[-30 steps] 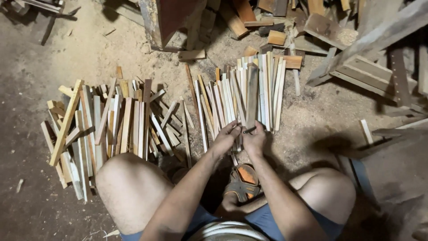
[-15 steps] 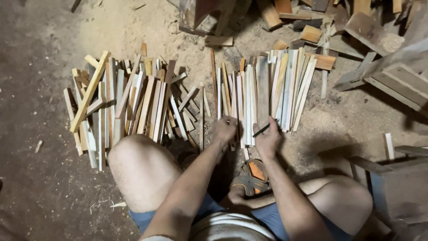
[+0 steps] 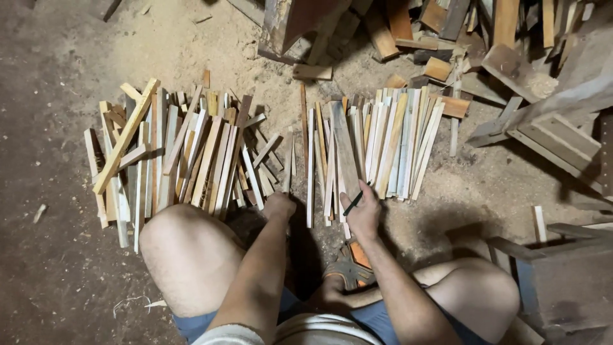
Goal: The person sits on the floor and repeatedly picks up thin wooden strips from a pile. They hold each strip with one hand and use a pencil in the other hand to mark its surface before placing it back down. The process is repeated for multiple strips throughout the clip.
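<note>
A dusty dirt floor strewn with sawdust, scrap timber piled at the far right. Half a second ago both hands met at the near end of the right pile; now they have parted. The left hand (image 3: 279, 206) rests closed in the gap between the piles, on what I cannot tell. The right hand (image 3: 363, 211) pinches a dark pencil (image 3: 353, 203) over the right pile of wooden strips (image 3: 377, 142), pale, thin, laid side by side. The left pile (image 3: 172, 156) lies looser

The right hand (image 3: 363, 214) held a pencil (image 3: 353, 203) against the near ends of the right slats (image 3: 377, 137); the left hand (image 3: 280, 206) touched the left pile (image 3: 185, 153)
</note>
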